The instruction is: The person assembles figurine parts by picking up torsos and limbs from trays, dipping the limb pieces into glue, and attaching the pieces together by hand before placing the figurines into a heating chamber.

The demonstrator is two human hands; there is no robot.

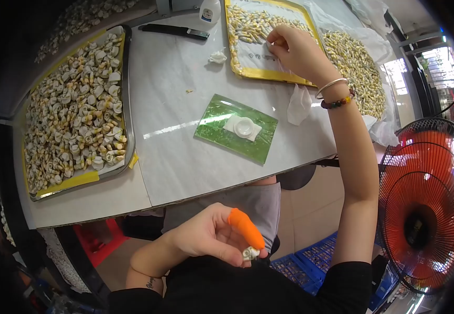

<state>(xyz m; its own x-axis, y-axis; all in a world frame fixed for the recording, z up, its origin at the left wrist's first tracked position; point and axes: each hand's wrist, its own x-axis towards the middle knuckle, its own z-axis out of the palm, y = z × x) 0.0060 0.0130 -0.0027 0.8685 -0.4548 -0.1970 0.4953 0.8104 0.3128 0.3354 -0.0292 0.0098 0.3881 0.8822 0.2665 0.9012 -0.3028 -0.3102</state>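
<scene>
My left hand (216, 235), with an orange cover on one finger, pinches a small white piece (250, 254) in front of my body, below the table edge. My right hand (290, 49) reaches over the yellow-edged tray (269, 75) at the top, its fingers closed near the small yellow-and-white pieces (248, 26); whatever its fingertips hold is too small to make out. Between the hands, a green board (211, 128) lies on the table with a small round white dish (244, 127) on a white square.
A large tray (128, 94) of white and yellow pieces stands at the left. A black cutter (174, 31), a white bottle (209, 11) and crumpled tissue (217, 57) lie behind. More pieces (352, 68) are at the right, above an orange fan (426, 209).
</scene>
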